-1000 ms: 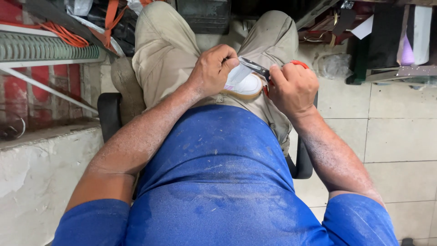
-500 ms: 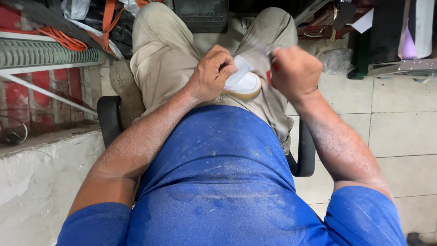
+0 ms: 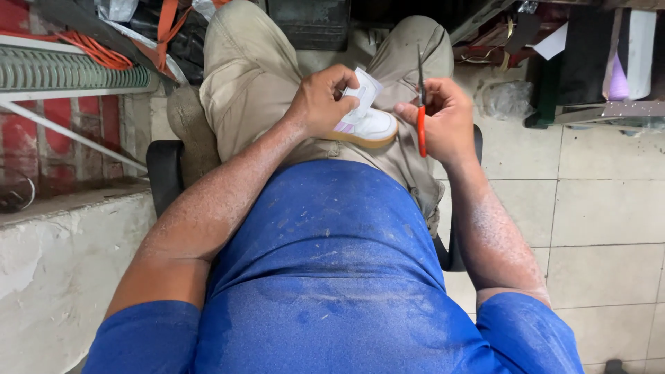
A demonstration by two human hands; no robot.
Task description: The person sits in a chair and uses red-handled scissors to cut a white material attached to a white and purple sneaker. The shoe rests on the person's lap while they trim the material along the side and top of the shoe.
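Observation:
A small white shoe (image 3: 368, 125) with a tan sole and pale purple stripes rests on my lap, toe towards my body. My left hand (image 3: 322, 100) grips its upper and tongue. To the right of the shoe, my right hand (image 3: 443, 118) holds red-handled pliers (image 3: 420, 104) upright, the metal jaws pointing up and away from the shoe. The pliers do not touch the shoe. I sit on a black chair (image 3: 161, 170) in beige trousers and a blue shirt.
A low concrete ledge (image 3: 55, 263) runs along my left, with a green ribbed hose (image 3: 69, 69) and orange straps (image 3: 163, 21) above it. Cluttered shelves with boxes and bags (image 3: 589, 62) stand at the upper right. Pale floor tiles (image 3: 589, 208) lie to my right.
My right hand has pulled the pliers off the shoe and turned them upright. My left hand has shifted its grip up onto the tongue, and the shoe now shows more fully.

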